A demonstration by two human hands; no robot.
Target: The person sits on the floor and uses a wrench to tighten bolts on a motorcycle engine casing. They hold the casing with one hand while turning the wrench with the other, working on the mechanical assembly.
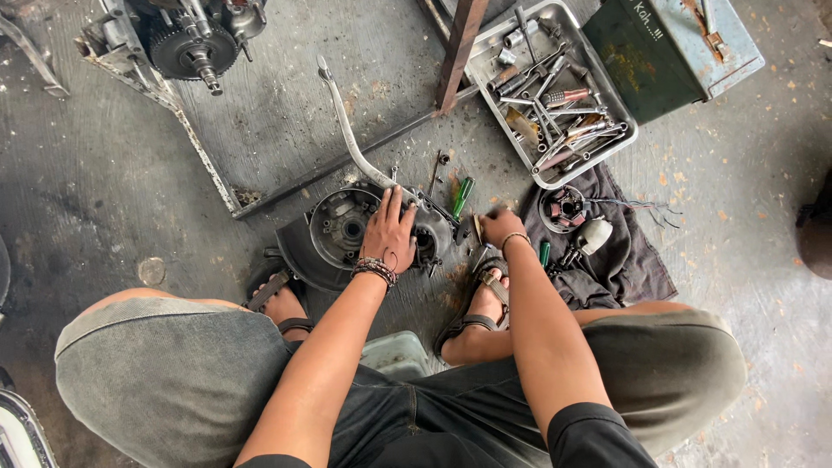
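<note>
A dark metal engine cover (342,227) with a round opening lies on the concrete floor between my feet. My left hand (388,232) rests flat on its right part, fingers spread, beaded bands on the wrist. A long bent metal lever (347,130) sticks up from the cover toward the back. My right hand (500,227) is closed low over the floor just right of the cover, beside a green-handled screwdriver (463,198); what it grips is hidden. A wrench (433,173) lies behind the cover.
A metal tray (555,178) full of several tools sits at the back right, next to a green and blue metal box (667,48). A dark cloth (637,260) holds a coil part (565,208) with wires. An engine block (195,39) stands back left.
</note>
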